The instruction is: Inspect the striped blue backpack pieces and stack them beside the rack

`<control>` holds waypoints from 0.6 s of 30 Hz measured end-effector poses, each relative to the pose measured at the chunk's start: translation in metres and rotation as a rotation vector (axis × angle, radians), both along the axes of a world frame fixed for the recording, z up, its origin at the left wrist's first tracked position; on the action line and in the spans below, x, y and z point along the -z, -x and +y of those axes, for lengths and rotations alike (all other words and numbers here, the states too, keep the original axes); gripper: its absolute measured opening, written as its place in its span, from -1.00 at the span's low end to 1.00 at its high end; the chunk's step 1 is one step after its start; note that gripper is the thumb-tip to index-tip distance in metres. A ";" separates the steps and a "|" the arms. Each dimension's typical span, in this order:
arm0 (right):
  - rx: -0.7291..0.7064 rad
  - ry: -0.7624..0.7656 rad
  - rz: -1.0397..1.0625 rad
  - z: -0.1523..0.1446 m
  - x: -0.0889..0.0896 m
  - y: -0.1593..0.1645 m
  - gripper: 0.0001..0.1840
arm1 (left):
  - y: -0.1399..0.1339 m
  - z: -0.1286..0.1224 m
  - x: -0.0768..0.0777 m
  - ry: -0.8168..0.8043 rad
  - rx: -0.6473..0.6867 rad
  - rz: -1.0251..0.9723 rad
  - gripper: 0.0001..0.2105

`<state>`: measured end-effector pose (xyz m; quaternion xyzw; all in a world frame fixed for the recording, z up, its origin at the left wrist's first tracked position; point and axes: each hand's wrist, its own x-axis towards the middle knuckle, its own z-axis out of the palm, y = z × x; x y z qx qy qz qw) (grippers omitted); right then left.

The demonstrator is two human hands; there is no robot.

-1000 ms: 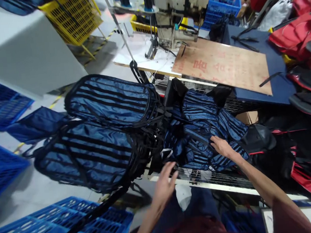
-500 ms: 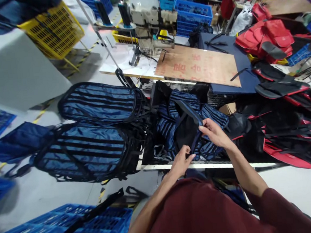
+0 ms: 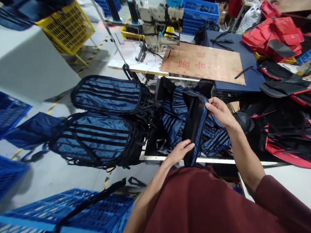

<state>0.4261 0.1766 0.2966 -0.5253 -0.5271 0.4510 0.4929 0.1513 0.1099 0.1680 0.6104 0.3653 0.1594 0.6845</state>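
Note:
A long blue-and-black sewn bag piece [image 3: 197, 127] stands slanted in front of my body, its black side turned left and its blue edge right. My right hand [image 3: 220, 111] pinches its upper right edge between thumb and fingers. Against the lower black face rests my left hand [image 3: 179, 152], fingers and thumb stretched out; its underside is hidden. Beneath and behind the piece, several blue-and-black striped bag pieces [image 3: 171, 126] lie heaped in a white-framed bin [image 3: 155, 158].
Striped blue backpack panels [image 3: 100, 136] are stacked left of the bin. Black-and-red bags [image 3: 287, 134] crowd the right. A sewing machine [image 3: 160, 16] and a brown board [image 3: 202, 63] are beyond. Blue crates [image 3: 71, 211] stand at lower left, a yellow crate [image 3: 67, 28] farther back.
The bag piece has been raised and drawn nearer my body, turning more upright. My left hand's curled fingers have straightened against its face. My right hand has moved up with its edge.

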 end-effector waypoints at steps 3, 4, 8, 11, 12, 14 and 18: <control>0.024 -0.008 0.010 0.019 0.005 -0.006 -0.43 | 0.005 0.000 0.001 0.070 0.041 -0.049 -0.46; 0.030 -0.008 0.017 0.024 0.007 -0.009 -0.43 | 0.007 -0.001 0.003 0.074 0.046 -0.051 -0.46; 0.038 0.007 0.025 0.041 0.016 -0.018 -0.44 | 0.011 -0.002 0.009 0.083 0.071 -0.045 -0.51; 0.030 0.028 0.028 0.048 0.023 -0.023 -0.46 | 0.008 -0.006 0.015 0.099 0.074 -0.043 -0.51; 0.029 0.035 0.029 0.049 0.026 -0.024 -0.46 | 0.007 -0.009 0.016 0.099 0.070 -0.037 -0.52; 0.030 0.044 0.032 0.051 0.031 -0.023 -0.44 | 0.004 -0.016 0.018 0.085 0.052 -0.023 -0.54; 0.010 0.074 0.056 0.051 0.043 -0.011 -0.37 | -0.004 -0.017 0.017 0.003 -0.091 -0.022 -0.59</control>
